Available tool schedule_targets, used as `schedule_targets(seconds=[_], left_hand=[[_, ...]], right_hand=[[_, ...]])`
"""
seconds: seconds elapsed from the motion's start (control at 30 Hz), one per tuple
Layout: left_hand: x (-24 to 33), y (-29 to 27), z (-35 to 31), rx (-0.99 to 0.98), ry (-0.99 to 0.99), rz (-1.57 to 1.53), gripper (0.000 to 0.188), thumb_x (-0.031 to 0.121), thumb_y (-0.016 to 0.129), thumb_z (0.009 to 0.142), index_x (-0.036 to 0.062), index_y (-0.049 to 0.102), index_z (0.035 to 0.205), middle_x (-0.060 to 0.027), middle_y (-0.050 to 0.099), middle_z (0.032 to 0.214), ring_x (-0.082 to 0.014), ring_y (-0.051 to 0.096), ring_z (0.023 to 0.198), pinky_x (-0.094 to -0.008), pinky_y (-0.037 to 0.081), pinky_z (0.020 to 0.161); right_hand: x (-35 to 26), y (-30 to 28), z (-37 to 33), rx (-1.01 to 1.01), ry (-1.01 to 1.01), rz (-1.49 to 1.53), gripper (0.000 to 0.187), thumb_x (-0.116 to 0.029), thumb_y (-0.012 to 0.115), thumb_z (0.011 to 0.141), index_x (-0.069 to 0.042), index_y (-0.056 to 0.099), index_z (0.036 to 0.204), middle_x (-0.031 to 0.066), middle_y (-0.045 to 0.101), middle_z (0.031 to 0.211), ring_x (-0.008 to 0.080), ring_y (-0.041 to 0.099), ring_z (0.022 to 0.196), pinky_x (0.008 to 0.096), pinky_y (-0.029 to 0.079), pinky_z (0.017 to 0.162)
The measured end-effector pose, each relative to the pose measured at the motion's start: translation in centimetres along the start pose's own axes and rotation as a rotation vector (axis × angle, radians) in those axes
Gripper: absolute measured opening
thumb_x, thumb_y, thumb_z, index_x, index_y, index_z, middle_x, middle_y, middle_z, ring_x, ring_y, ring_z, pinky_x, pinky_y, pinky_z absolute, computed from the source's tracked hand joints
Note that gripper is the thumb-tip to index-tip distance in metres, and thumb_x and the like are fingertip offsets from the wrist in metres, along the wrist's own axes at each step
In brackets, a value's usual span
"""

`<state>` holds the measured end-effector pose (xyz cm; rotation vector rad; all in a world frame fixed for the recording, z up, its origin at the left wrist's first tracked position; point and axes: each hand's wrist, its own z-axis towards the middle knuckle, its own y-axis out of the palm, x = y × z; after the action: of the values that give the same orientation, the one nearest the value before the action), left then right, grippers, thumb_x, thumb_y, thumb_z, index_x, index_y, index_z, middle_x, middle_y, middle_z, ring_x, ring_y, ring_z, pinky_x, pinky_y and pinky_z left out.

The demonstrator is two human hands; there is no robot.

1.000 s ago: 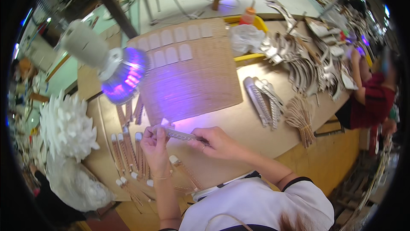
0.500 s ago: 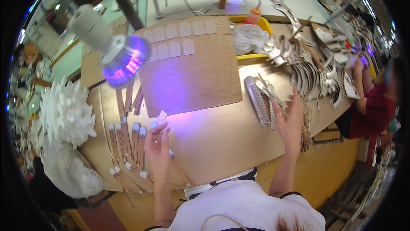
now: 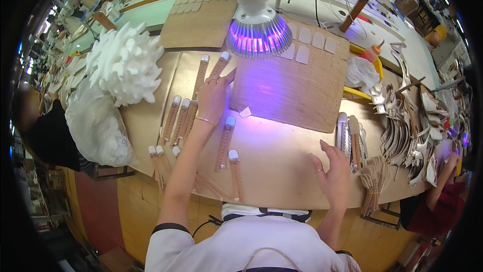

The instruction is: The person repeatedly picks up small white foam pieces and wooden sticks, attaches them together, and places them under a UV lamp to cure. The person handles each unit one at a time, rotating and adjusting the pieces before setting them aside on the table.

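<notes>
My left hand (image 3: 212, 102) reaches over several brown stitched straps with pale rounded tips. Its fingertips are bent down among the far ones, beside a strap (image 3: 200, 75) and the cardboard's left edge; whether they grip one is hidden. A strap pair with a bluish tip (image 3: 225, 143) lies right of that forearm, another pair (image 3: 235, 174) nearer me. A small white tab (image 3: 245, 113) rests at the cardboard's near-left corner. My right hand (image 3: 332, 174) is open and empty, thumb apart, left of a small pile of silver straps (image 3: 343, 136) with brown ones (image 3: 355, 143) on it.
A lit purple lamp (image 3: 259, 35) hangs over the cardboard sheet (image 3: 302, 96), which bears pale rounded pieces (image 3: 318, 40). White foam (image 3: 126, 63) and a plastic bag (image 3: 98, 131) stand left. Curved silvery pieces (image 3: 397, 133), a yellow tray (image 3: 352, 95) and a tied brown bundle (image 3: 373, 186) are right.
The view has swung left. My left hand has moved from beside the white tab to the far straps at left. My right hand has drawn back from the silver straps.
</notes>
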<state>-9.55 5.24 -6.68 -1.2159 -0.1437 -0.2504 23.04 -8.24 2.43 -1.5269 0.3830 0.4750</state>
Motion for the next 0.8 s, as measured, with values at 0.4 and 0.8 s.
schedule_targets(seconds=[0.4,0.8], left_hand=[[3.4,-6.0,-4.8,0.226,-0.55,-1.11,0.022,0.004,0.059,0.092,-0.0071,0.062,0.111,-0.005,0.067,0.085,-0.0081,0.059,0.072,-0.0214,0.048,0.065],[12.9,-5.8,-8.2,-0.408,-0.076,-1.14,0.028,0.011,0.059,0.092,-0.001,0.061,0.117,-0.0124,0.068,0.1,-0.0229,0.066,0.088,-0.0329,0.052,0.08]], right_hand=[[-0.6,1.2,1.5,0.005,-0.025,0.339,0.037,-0.017,0.067,0.087,-0.001,0.059,0.12,0.0117,0.066,0.103,0.0251,0.062,0.094,0.0371,0.047,0.085],[-2.5,4.3,5.8,-0.146,0.042,1.193,0.025,-0.018,0.056,0.097,0.003,0.06,0.111,0.0057,0.066,0.084,0.0118,0.062,0.073,0.0261,0.05,0.071]])
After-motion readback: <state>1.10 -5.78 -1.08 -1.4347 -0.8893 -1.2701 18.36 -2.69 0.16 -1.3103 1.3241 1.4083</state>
